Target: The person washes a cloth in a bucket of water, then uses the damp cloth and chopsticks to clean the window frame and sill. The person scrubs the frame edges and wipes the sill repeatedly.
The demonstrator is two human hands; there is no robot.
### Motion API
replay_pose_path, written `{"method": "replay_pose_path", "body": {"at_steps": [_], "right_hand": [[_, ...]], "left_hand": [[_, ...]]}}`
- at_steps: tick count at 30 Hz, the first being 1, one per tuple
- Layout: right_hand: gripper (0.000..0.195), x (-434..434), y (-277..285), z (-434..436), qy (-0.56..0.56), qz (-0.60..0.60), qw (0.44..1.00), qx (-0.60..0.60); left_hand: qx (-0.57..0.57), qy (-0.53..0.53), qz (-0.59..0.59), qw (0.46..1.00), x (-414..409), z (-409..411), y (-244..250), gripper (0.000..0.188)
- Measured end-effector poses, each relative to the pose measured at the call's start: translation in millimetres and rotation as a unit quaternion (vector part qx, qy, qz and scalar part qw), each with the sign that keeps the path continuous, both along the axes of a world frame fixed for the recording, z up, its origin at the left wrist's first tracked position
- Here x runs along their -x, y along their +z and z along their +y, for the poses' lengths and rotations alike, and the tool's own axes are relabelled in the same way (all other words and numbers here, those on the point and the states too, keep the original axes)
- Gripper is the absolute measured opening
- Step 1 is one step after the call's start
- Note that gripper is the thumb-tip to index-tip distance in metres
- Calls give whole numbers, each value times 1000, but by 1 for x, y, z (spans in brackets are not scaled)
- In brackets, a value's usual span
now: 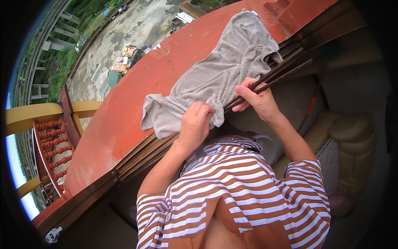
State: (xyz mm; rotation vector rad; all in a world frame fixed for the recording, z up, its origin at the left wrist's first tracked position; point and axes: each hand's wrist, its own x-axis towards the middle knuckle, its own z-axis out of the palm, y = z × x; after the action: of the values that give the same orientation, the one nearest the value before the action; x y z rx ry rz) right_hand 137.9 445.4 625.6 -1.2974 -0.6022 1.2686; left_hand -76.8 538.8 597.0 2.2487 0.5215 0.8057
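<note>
A grey-beige terry towel [217,68] lies rumpled over the red ledge [130,105] and hangs partly onto the brown window track [146,152]. My left hand [196,123] pinches a bunched fold at the towel's near edge, its fingertips partly hidden in the cloth. To the right, my right hand [256,98] holds dark brown thin strips [287,63] between thumb and fingers. They slant up to the right beside the towel, and their lower ends reach close to the bunched fold. Whether those ends are inside the cloth cannot be told.
Beyond the ledge, a concrete yard [124,40] lies below, with stacked cardboard [124,60]. A red baluster railing [56,146] stands at left. Indoors are a tan padded sofa [351,140], a white bucket [266,146] and a white fitting [53,235] by the window frame.
</note>
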Motion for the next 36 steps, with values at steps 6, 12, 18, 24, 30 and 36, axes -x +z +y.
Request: {"method": "replay_pose_path", "body": {"at_steps": [6, 12, 18, 24, 30, 36], "right_hand": [[25, 51, -8, 25, -104, 196, 975, -10], [30, -29, 53, 72, -148, 6, 951, -271], [38, -66, 72, 35, -166, -97, 949, -249], [34, -40, 48, -5, -38, -109, 984, -137], [22, 5, 28, 11, -6, -92, 986, -135], [18, 11, 31, 21, -87, -107, 958, -250]], "left_hand": [[279, 163, -87, 942, 18, 44, 1, 9], [217, 99, -70, 969, 18, 125, 83, 9], [290, 73, -28, 954, 27, 118, 98, 6], [321, -62, 160, 931, 57, 86, 94, 9], [431, -108, 98, 890, 72, 49, 107, 15], [382, -63, 68, 919, 85, 49, 102, 15]]}}
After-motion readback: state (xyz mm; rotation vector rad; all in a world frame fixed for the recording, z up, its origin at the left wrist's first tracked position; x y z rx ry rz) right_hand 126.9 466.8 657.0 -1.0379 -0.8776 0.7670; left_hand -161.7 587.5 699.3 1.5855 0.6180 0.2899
